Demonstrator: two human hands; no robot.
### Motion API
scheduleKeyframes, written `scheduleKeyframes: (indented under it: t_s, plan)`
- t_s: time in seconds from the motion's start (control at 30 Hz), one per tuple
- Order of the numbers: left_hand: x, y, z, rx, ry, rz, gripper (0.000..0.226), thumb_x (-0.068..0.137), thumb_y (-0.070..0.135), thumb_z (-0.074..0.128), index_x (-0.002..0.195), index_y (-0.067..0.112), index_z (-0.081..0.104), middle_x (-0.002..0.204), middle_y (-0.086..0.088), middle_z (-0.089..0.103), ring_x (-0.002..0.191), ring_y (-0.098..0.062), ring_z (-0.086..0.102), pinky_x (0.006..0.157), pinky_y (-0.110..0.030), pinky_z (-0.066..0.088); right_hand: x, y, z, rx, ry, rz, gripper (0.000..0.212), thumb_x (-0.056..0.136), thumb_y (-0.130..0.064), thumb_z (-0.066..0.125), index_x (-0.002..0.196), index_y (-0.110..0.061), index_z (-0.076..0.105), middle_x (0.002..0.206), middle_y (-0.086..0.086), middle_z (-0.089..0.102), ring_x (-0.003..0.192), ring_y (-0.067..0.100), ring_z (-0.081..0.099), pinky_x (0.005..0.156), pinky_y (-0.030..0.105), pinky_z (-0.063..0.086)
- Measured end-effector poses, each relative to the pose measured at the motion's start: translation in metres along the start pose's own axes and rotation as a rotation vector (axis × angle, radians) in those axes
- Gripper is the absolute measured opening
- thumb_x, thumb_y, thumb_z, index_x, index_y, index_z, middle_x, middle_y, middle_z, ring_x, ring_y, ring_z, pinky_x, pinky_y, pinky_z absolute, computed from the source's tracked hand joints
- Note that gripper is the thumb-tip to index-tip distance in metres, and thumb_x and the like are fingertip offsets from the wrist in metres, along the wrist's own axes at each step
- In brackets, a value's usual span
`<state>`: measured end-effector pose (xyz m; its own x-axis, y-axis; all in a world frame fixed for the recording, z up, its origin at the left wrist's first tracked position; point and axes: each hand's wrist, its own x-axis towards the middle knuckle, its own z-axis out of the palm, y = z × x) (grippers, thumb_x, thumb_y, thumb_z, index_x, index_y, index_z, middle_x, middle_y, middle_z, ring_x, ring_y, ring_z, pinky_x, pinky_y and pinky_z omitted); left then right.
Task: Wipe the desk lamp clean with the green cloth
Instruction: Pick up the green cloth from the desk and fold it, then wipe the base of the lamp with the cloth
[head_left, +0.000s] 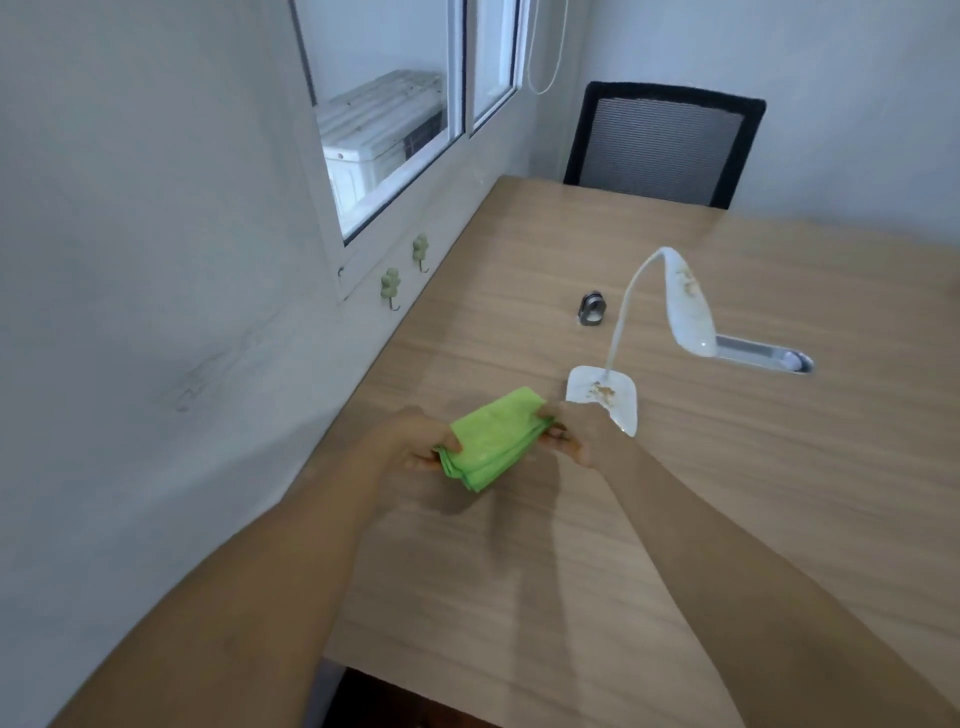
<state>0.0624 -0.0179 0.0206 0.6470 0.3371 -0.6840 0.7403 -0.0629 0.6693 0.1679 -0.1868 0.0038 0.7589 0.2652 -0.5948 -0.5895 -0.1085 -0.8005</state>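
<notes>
Both hands, left hand and right hand, pinching the folded green cloth at centre frame. Risk: tipping the light desk lamp, scattering crumbs on the worktop.

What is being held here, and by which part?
The folded green cloth, held above the wooden desk: left hand at its left end, right hand at its right.
</notes>
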Motion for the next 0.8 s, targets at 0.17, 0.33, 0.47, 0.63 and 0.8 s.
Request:
scheduleKeyframes:
  t_s: [0.17,0.33,0.47,0.63,0.8]
  plan:
    - [-0.005,0.024,0.041,0.100,-0.137,0.035,0.018,0.085,0.004,0.062,0.068,0.008,0.057,0.073,-0.004,0.064,0.048,-0.004,0.061,0.046,-0.014,0.049,-0.030,0.015,-0.043,0.359,-0.023,0.029,0.016,0.092,-0.006,0.052,0.107,-0.010,0.050,0.081,0.005,0.057,0.065,0.012,0.057,0.061,0.024,0.054]
    - [-0.001,0.025,0.083,-0.092,-0.282,-0.049,0.009,0.083,-0.004,0.061,0.077,0.002,0.060,0.075,-0.007,0.066,0.063,-0.012,0.065,0.046,-0.016,0.054,-0.048,0.031,-0.077,0.515,-0.106,0.099,0.013,0.095,-0.020,0.047,0.092,-0.013,0.057,0.087,0.003,0.059,0.073,0.018,0.059,0.092,0.036,0.047]
    - [0.000,0.028,0.105,-0.130,-0.331,-0.053,0.008,0.080,-0.006,0.063,0.082,0.002,0.060,0.083,-0.010,0.063,0.067,-0.015,0.064,0.043,-0.017,0.055,-0.053,0.043,-0.093,0.536,-0.129,0.065,0.030,0.096,-0.018,0.045,0.124,-0.028,0.044,0.099,0.007,0.058,0.086,0.024,0.058,0.073,0.041,0.050]
    - [0.001,0.029,0.119,-0.064,-0.400,-0.067,0.012,0.078,-0.002,0.068,0.087,0.002,0.063,0.084,-0.009,0.068,0.069,-0.015,0.067,0.046,-0.018,0.056,-0.050,0.054,-0.106,0.498,-0.017,0.072,0.045,0.094,0.000,0.043,0.137,-0.013,0.040,0.100,0.009,0.061,0.083,0.022,0.060,0.066,0.038,0.052]
    - [0.015,0.035,0.118,0.037,-0.408,-0.044,0.015,0.076,0.007,0.073,0.090,0.005,0.067,0.097,-0.011,0.069,0.074,-0.016,0.066,0.061,-0.021,0.059,-0.040,0.045,-0.123,0.501,0.124,0.097,0.034,0.089,-0.009,0.055,0.123,-0.005,0.054,0.097,0.012,0.065,0.078,0.023,0.062,0.058,0.033,0.056]
